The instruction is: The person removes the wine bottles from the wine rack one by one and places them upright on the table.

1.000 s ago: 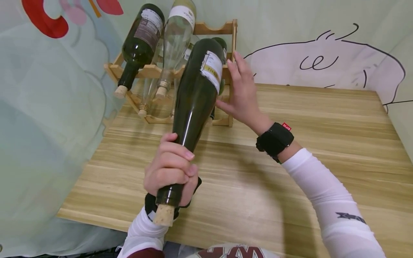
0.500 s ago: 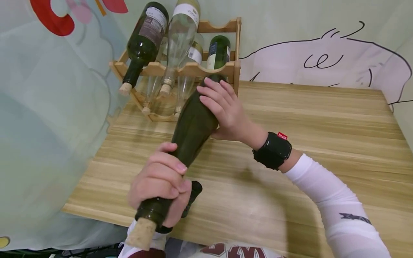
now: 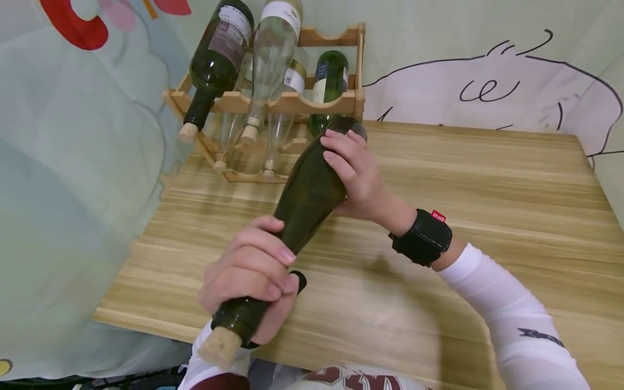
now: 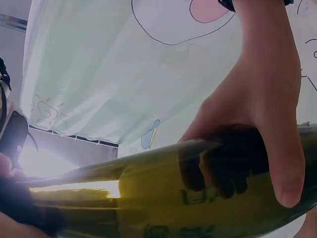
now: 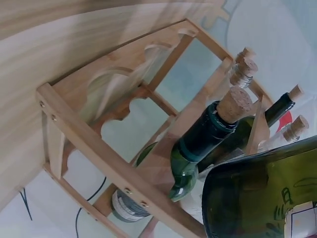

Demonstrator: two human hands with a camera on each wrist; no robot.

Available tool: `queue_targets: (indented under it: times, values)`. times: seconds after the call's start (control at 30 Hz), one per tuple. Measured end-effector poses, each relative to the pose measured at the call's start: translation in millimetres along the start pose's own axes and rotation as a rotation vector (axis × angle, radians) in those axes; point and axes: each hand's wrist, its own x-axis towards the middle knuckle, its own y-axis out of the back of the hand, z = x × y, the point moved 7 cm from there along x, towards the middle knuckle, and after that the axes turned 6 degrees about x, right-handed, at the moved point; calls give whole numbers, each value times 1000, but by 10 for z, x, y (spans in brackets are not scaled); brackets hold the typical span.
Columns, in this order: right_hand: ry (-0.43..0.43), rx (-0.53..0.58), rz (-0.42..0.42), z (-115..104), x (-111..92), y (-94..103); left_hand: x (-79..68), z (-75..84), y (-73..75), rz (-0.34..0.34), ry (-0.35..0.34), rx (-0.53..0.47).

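In the head view, a corked dark green wine bottle (image 3: pixel 312 189) is held at a slant over the table, cork toward me and base toward the rack. My left hand (image 3: pixel 248 271) grips its neck, fingers wrapped round just above the cork. My right hand (image 3: pixel 358 176) holds the wide body near the base. The left wrist view shows that right hand (image 4: pixel 270 99) with its thumb on the near side and its fingers seen through the glass. The bottle's base end, with part of a label, shows in the right wrist view.
A two-tier wooden wine rack (image 3: pixel 297 103) stands at the back left. Its upper tier bears a dark green bottle (image 3: pixel 219 54) and a clear bottle (image 3: pixel 273 49). Lower down lie clear bottles and a green bottle (image 3: pixel 331 76). A printed curtain (image 3: pixel 439 86) hangs behind the table (image 3: pixel 487 216).
The bottle has come down and away from the rack, and its label has turned out of sight. My right hand, earlier beside it with fingers spread, now holds its body; both then shifted slightly right.
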Motion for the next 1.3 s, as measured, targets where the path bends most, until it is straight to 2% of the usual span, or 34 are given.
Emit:
queue_targets:
  times: [0.13, 0.4, 0.63, 0.8, 0.93, 1.3]
  values:
    - [-10, -26, -1, 4, -55, 47, 48, -48, -69, -37, 32, -30]
    - [-102, -23, -91, 64, -290, 71, 52, -172, -208, -103, 104, -59]
    - [-170, -13, -149, 95, -514, 23, 102, -272, -310, -191, 253, -26]
    - [-226, 16, -192, 106, -663, -13, 92, -360, -376, -182, 379, 6]
    - [-263, 12, -220, 106, -755, -27, 71, -409, -407, -180, 455, 41]
    - [-320, 40, -227, 102, -876, -23, 16, -509, -469, -195, 571, 28]
